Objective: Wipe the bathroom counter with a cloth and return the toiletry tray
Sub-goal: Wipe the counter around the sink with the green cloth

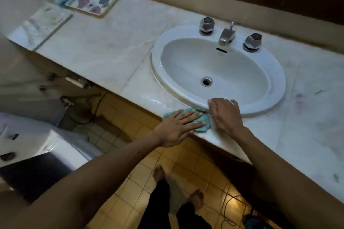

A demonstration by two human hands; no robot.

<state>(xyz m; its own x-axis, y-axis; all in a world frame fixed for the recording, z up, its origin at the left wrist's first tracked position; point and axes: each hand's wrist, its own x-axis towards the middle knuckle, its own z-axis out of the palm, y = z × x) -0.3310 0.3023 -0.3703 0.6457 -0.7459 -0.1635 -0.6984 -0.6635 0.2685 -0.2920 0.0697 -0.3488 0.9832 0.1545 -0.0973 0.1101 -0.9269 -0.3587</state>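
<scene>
Currently wiping: left hand (177,125) is pressing flat, fingers spread, on the crumpled teal cloth (197,121) at the marble counter's (104,42) front edge, below the white oval sink (275,102).
Right hand (226,114) is resting beside it, possibly pinching a corner; next needs strokes leftward, then moving the floral rectangular toiletry tray (109,3) from the far-left back corner.

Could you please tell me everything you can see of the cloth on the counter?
The cloth is a small teal rag, soft and crumpled, lying bunched at the counter's front edge, just below the sink's rim. The left hand presses flat on it, fingers spread, hiding most of it. The right hand rests beside its right edge, apparently touching it.
</scene>
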